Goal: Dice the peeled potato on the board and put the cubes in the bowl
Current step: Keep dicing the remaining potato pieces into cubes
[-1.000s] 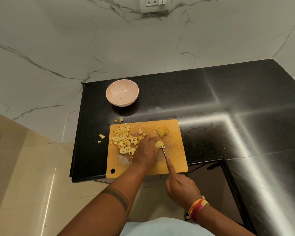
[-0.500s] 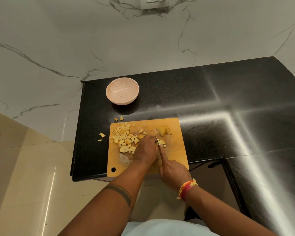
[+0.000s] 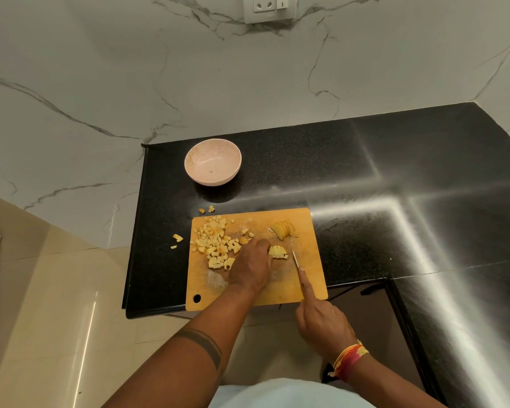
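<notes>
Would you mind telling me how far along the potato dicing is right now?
Done: a pile of cubes lies on the board. In hand: the left hand steadies a part-cut piece; the right hand holds the knife. Left: the sliced chunk, strays on the counter, and filling the bowl, which holds no cubes.

So there's a rectangular orange-tan wooden cutting board [image 3: 304, 278] with a hang hole in its near left corner, sitting at the near edge of the bench. A heap of small pale yellow potato cubes [image 3: 217, 245] covers the board's left half, and a few strays [image 3: 177, 238] landed on the bench just off its left and far edges. A sliced potato chunk [image 3: 283, 229] sits fanned out near the far edge, right of centre. Another partly cut piece [image 3: 278, 251] lies mid-board. The round pale pink bowl [image 3: 213, 162] stands upright beyond the board, toward the bench's far left corner, no cubes in it.
</notes>
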`<state>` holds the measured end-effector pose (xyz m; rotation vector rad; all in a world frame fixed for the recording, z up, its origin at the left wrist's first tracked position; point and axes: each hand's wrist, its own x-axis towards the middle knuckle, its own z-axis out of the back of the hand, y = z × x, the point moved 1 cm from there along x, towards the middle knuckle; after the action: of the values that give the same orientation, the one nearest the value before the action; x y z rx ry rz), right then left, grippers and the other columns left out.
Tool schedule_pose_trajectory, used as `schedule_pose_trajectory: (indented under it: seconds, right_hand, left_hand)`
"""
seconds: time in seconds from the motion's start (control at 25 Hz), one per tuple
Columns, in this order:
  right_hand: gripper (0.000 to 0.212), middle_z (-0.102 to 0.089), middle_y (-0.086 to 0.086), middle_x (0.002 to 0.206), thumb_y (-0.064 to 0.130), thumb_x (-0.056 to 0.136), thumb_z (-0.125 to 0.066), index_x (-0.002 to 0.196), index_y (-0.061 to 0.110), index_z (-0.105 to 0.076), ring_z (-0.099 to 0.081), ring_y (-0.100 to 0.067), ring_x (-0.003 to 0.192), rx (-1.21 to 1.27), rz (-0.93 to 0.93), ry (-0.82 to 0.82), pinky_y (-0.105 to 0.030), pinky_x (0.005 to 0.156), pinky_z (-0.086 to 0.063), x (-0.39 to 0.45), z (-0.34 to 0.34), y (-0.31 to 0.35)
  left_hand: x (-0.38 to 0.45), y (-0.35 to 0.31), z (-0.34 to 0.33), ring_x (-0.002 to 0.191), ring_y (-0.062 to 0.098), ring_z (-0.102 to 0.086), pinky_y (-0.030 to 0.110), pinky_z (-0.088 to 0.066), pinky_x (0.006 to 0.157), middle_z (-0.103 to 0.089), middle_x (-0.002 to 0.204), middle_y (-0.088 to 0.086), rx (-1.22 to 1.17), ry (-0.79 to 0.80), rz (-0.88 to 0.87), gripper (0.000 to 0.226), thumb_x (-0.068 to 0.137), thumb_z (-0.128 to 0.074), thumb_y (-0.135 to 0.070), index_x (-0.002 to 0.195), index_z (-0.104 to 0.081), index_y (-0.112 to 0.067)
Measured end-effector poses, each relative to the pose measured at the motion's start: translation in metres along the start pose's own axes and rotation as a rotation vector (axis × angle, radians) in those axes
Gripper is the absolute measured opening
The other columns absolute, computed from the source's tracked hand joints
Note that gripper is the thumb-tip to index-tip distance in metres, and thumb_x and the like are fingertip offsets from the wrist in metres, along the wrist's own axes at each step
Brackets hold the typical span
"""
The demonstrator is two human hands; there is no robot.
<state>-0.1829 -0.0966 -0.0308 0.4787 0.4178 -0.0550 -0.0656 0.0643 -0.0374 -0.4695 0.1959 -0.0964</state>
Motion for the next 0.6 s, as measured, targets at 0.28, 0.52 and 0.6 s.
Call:
schedule_pose_trajectory:
  seconds: [0.28, 0.52, 0.6]
  right_hand:
    - [0.082, -0.064, -0.003, 0.076, 0.028, 0.101, -0.035, 0.157, 0.031, 0.025, -0.059, -0.023, 0.06, 0.017, 0.05, 0.075, -0.039, 0.061, -0.051, 0.016, -0.013, 0.031]
    - [0.077, -0.063, -0.004, 0.078, 0.032, 0.101, -0.035, 0.16, 0.033, 0.014, -0.059, -0.024, 0.064, 0.023, 0.127, 0.061, -0.04, 0.062, -0.05, 0.043, -0.008, 0.057]
    - [0.077, -0.061, -0.002, 0.074, 0.031, 0.1, -0.036, 0.16, 0.035, 0.013, -0.057, -0.022, 0.062, 0.04, 0.117, 0.031, -0.04, 0.059, -0.049, 0.042, -0.003, 0.054]
  left_hand:
    - [-0.001, 0.005, 0.003, 0.114, 0.024, -0.053, 0.036, -0.052, 0.086, -0.051, 0.125, 0.003, 0.1, -0.021, -0.047, 0.034, 0.1, -0.057, -0.029, 0.134, -0.055, -0.024]
    - [0.001, 0.023, 0.016, 0.11, 0.022, -0.054, 0.035, -0.054, 0.083, -0.052, 0.125, 0.004, 0.105, -0.104, 0.017, 0.032, 0.1, -0.053, -0.023, 0.132, -0.056, -0.021]
    - [0.004, 0.019, 0.019, 0.107, 0.021, -0.055, 0.035, -0.055, 0.079, -0.053, 0.122, 0.003, 0.077, -0.15, 0.039, 0.029, 0.101, -0.053, -0.024, 0.129, -0.058, -0.022]
